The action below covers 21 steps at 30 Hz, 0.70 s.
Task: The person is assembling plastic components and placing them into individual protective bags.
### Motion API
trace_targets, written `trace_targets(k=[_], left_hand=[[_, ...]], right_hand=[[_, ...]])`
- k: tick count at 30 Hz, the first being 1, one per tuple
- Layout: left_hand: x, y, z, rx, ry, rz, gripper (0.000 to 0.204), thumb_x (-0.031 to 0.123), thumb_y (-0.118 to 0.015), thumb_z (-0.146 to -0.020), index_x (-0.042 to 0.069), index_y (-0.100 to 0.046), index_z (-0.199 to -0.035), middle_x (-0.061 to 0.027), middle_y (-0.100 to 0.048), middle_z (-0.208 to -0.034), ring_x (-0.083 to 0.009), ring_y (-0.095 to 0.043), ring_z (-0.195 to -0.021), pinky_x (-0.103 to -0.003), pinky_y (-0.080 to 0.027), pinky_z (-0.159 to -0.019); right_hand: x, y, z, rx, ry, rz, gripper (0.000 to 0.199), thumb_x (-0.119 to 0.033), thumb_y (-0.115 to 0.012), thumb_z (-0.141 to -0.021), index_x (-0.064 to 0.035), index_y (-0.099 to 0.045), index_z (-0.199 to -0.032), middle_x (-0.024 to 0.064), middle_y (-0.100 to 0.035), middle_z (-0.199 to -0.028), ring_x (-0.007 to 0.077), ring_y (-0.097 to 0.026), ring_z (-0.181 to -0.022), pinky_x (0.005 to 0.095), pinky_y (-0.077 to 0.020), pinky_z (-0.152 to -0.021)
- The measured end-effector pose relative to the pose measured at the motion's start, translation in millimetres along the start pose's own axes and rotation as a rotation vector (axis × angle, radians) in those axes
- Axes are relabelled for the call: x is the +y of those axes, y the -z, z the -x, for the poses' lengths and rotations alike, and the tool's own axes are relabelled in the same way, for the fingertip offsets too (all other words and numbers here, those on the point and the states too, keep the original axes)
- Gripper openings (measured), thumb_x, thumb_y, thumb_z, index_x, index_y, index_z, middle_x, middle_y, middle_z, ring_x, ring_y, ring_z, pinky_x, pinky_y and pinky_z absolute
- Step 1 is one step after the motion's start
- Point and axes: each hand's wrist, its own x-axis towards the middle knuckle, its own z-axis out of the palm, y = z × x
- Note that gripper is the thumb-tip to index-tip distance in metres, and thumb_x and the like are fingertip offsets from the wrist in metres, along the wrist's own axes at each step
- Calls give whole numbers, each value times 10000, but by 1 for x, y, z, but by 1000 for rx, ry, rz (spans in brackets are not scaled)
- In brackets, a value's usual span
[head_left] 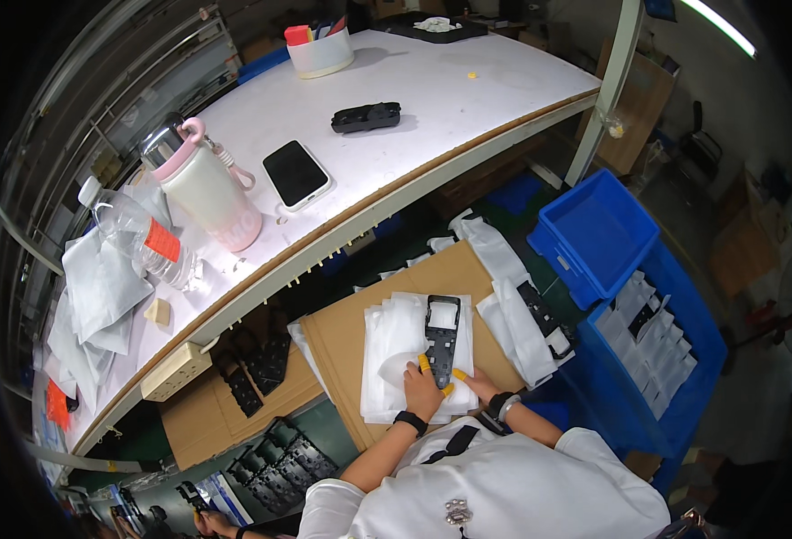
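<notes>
Below a white workbench [468,99], on cardboard [342,337] – both hands, left hand [423,388] and right hand [479,384], fingers clamped on a black part [442,334] over white bags [396,337].

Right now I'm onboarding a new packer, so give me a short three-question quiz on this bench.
1. True or false: both hands, the left hand and right hand, touch the black plastic part.
2. The part lies on: A) a stack of white foam bags, B) the blue bin, C) the white table.
3. Fill in: beside the pink-lidded bottle on the table lies a ____.

Key: 1 true; 2 A; 3 phone.
</notes>
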Motion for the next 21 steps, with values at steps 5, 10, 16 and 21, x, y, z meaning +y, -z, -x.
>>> trace_targets(k=[5,10,16,21], left_hand=[[-7,6,3,5,102,275,804,312,-714,-621,-67,-314,-1207,-242,-435,-1062,-304,-503,-863,-388,-445,-729],[-16,55,10,-523,315,1516,708,261,-619,-745,125,-227,-1319,-154,-443,-1162,-224,-477,-1042,-363,-407,-872],[-16,144,60,-833,-28,2212,842,457,-659,-665,16,-287,-1278,-230,-401,-1208,-349,-419,-1116,-461,-302,-979],[-22,157,76,-868,-188,2415,802,472,-639,-682,-6,-323,-1244,-228,-415,-1180,-377,-431,-1094,-463,-345,-946]], right_hand=[[0,-6,0,-44,116,149,391,-114,-506,-795,18,-434,-1156,96,-549,-1056,180,-534,-931,285,-426,-803],[8,6,-7,28,60,185,383,-124,-498,-786,27,-447,-1135,115,-556,-1038,195,-538,-923,297,-423,-810],[8,6,-8,7,9,220,336,-131,-459,-809,35,-463,-1101,124,-568,-996,215,-560,-878,312,-439,-778],[-17,-5,11,66,-13,174,330,-119,-427,-829,36,-447,-1119,123,-561,-995,210,-567,-870,303,-451,-762]])
